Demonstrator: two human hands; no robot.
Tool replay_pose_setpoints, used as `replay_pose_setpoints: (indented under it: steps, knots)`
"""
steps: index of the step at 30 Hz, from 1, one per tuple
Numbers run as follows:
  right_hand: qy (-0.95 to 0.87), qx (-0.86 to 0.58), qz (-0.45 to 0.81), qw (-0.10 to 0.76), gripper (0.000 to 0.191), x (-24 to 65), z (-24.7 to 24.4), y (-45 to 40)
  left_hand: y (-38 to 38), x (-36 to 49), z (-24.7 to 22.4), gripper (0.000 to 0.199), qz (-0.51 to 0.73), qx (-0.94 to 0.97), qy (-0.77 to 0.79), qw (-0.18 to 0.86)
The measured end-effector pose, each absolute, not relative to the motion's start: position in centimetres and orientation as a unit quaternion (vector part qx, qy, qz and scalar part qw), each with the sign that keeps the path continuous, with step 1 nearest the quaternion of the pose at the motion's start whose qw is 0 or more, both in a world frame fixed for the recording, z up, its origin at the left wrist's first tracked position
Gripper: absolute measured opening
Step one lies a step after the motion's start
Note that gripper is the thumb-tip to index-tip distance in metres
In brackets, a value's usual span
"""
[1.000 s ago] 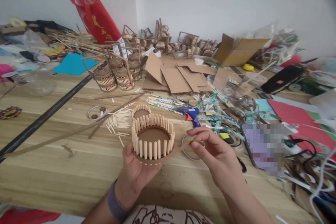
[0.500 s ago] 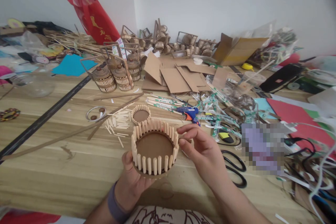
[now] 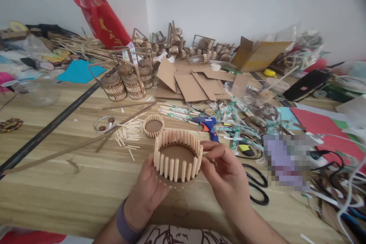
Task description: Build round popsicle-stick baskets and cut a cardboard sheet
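A round basket (image 3: pixel 177 164) with a brown base and upright wooden sticks around its rim is held above the table, tilted toward me. My left hand (image 3: pixel 148 187) grips it from the left and below. At its right side, the thumb and index finger of my right hand (image 3: pixel 225 171) pinch a thin brown strip against the sticks; most of the strip is hidden. Just behind stands a smaller stick-walled basket (image 3: pixel 153 126) on the table. Loose short sticks (image 3: pixel 130 131) lie to its left, near a metal ring (image 3: pixel 105 124) with small brown balls.
A blue glue gun (image 3: pixel 208 124), wrapped sticks and black-handled scissors (image 3: pixel 257 185) lie to the right. Cardboard pieces (image 3: pixel 194 85) and finished lidded baskets (image 3: pixel 134 84) stand farther back. A red bag (image 3: pixel 101 19) leans against the wall.
The held basket has moved right and slightly tilted, with my left hand following. My right hand has shifted a little right and down, still at the basket's right side.
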State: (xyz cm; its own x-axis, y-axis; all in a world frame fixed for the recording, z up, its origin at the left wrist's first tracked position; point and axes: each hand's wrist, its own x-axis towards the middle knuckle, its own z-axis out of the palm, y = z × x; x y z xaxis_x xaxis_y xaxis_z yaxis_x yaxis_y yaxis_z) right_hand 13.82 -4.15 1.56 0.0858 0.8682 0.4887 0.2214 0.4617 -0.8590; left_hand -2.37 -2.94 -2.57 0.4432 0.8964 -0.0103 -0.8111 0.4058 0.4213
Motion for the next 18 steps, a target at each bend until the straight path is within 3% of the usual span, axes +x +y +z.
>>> replay_pose_setpoints:
  steps: [5,11,18]
  knots:
    - [-0.628,-0.471,0.224,0.577,0.017,13.8,1.7,-4.5,-2.9,-1.3,-1.0,0.041,0.607,0.165,0.273,0.727]
    - [-0.635,-0.464,0.208,0.582,0.017,13.3,1.6,-4.9,-4.0,-0.8,-1.0,0.076,0.632,0.282,0.234,0.682]
    - [-0.657,-0.442,0.188,0.581,0.018,12.6,1.9,-5.7,-4.2,-1.0,-2.8,0.085,0.615,0.330,0.222,0.680]
